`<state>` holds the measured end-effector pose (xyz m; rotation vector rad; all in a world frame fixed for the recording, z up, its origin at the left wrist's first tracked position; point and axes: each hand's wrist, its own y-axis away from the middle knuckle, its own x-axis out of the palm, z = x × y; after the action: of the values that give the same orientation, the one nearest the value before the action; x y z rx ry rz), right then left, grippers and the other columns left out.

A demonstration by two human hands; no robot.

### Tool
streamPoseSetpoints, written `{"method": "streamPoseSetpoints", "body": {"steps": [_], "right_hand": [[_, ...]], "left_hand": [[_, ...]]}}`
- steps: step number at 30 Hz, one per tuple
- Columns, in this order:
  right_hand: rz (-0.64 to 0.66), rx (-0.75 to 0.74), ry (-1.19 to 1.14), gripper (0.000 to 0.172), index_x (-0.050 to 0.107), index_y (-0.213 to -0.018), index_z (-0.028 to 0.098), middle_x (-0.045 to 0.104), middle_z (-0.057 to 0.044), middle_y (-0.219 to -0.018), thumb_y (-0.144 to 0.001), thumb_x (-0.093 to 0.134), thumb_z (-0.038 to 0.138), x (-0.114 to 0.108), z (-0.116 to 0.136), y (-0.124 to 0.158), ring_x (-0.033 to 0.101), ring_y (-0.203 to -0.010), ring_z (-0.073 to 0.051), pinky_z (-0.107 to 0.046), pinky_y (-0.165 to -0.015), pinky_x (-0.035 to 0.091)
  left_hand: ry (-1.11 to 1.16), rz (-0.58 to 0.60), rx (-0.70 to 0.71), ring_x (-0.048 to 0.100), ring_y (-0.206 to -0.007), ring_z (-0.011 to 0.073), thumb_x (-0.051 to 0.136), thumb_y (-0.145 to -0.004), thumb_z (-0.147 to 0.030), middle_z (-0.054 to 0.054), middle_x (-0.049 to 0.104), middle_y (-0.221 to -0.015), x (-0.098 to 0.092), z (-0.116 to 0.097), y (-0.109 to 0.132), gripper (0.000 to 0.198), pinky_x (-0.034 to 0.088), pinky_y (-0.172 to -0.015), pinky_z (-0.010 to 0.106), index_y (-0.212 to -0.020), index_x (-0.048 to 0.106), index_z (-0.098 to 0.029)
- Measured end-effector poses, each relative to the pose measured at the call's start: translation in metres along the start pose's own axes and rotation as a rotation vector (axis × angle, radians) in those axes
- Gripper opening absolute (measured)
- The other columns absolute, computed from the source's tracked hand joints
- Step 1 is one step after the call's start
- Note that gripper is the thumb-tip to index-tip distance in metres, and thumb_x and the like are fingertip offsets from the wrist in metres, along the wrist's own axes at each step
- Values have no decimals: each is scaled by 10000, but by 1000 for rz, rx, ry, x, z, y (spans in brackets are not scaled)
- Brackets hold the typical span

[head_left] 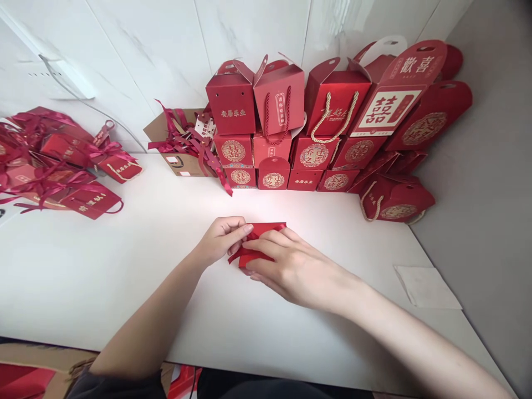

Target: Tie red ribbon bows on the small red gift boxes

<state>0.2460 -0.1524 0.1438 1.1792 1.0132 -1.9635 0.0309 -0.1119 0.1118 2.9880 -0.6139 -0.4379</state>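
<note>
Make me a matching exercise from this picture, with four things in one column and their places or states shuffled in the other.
Things:
1. Small red box
2. Cardboard box
3. White sheet
4. Grey cable

Places or states:
A. Lying on the right side of the tabletop
B. Under the fingers of the right hand
C. Running down the tiled wall
D. Red ribbons spilling over its rim

Pairs: 1-B, 2-D, 3-A, 4-C

**Bright Light, Soft Shadow**

The table (103,266) is bright. At five o'clock, a soft shadow lies below the right arm (399,327). Tiles (257,27) shine at one o'clock; at three, the wall (494,183) is duller. Edges look stretched.
</note>
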Motion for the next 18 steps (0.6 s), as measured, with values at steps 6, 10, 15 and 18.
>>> {"method": "streamPoseSetpoints", "body": {"steps": [6, 10, 15, 18], "right_hand": [[39, 89, -31, 362, 636, -1116, 128, 654, -111, -1125, -1024, 327, 294, -2, -1, 0, 541, -1052, -237, -416, -984, 396], [54, 21, -179, 316, 632, -1138, 149, 657, -89, -1154, -1017, 362, 260, -19, -10, 3, 548, -1086, -201, -362, -983, 411], [126, -59, -348, 247, 678, -1028, 154, 692, -71, -1101, -976, 439, 183, -32, -22, 7, 573, -1056, -195, -336, -939, 433], [216, -91, -468, 230, 698, -994, 174, 711, -59, -1053, -933, 483, 118, -34, -23, 10, 605, -999, -179, -308, -892, 453]], "left_hand": [[-7, 18, 18, 391, -403, 51, 540, -907, -421, -57, 458, -436, 1, -2, 1, 414, 320, -440, 189, -604, 438, -159], [-30, -30, 9, 317, -409, 41, 572, -880, -425, -73, 386, -428, 1, -5, 1, 424, 248, -433, 187, -590, 419, -157], [-2, -44, -61, 337, -480, 47, 718, -756, -377, -71, 398, -520, 4, -9, 2, 436, 251, -456, 178, -604, 367, -167], [-61, -56, -70, 311, -510, 52, 732, -738, -382, -73, 347, -550, 6, -9, 3, 470, 245, -472, 183, -607, 332, -173]]}}
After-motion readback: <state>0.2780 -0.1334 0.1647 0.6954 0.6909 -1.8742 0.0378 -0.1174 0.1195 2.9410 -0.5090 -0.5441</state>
